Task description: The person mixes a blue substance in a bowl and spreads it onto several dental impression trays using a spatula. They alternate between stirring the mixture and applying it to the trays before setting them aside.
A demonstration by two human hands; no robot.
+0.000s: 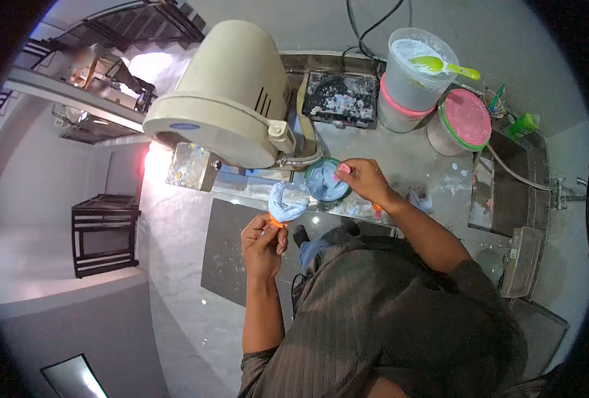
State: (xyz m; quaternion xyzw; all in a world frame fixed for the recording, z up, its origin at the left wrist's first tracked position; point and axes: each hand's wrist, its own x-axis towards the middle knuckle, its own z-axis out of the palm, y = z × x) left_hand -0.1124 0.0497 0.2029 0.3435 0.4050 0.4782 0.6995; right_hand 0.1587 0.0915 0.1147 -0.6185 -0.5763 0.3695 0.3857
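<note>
My left hand (264,247) is closed around the orange handle of an impression tray (279,224). Pale blue paste (286,207) is heaped on the tray, in a curved shape. My right hand (367,180) grips a small pink tool (343,172), perhaps a spatula handle; its lower end is hard to make out. That tool is over a green mixing bowl (314,168), whose inside is coated with the same blue paste. The bowl rests near the counter's front edge, just right of the loaded tray.
A large beige machine (231,86) stands left of the bowl. Behind are a dark, powder-stained box (341,99), an open tub of powder (400,79) with a green scoop (440,66), and a pink-lidded bucket (465,119). A sink (500,189) lies at the right.
</note>
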